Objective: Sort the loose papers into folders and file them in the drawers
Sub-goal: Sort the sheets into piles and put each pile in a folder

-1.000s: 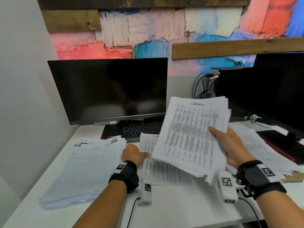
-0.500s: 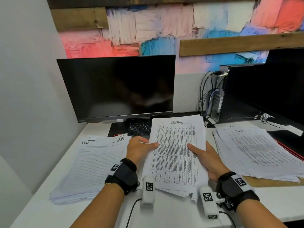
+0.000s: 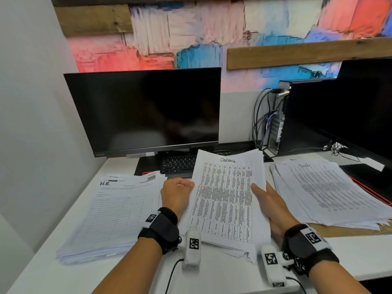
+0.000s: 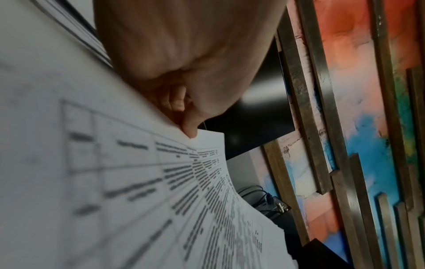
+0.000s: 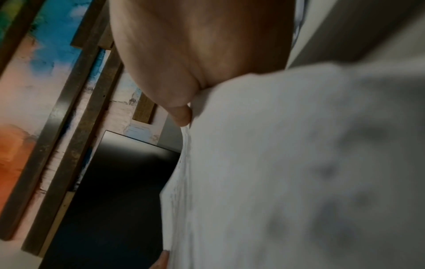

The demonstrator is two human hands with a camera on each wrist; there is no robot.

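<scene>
A stack of printed table sheets headed "Admin" (image 3: 227,200) lies in the middle of the white desk (image 3: 222,274), its far end lifted over the keyboard. My left hand (image 3: 179,193) grips its left edge, thumb on top and fingers curled beneath. My right hand (image 3: 266,199) holds the right edge, thumb laid on the top sheet. In the left wrist view the thumb (image 4: 190,130) presses the Admin stack (image 4: 149,182). The right wrist view shows the thumb (image 5: 181,116) at the rim of the blurred Admin stack (image 5: 299,163). An "H.R." stack (image 3: 118,211) lies left, another handwritten-headed stack (image 3: 331,192) right.
A dark monitor (image 3: 146,111) and black keyboard (image 3: 178,164) stand behind the papers. A small computer with cables (image 3: 280,122) and a second monitor (image 3: 364,107) are at the right. Brown card (image 3: 347,231) lies under the right stack, with a red-edged black item (image 3: 373,183) beside it.
My right hand has brought the raised Admin stack down and left onto the middle pile. My left hand has moved from resting on that pile to gripping the stack's left edge.
</scene>
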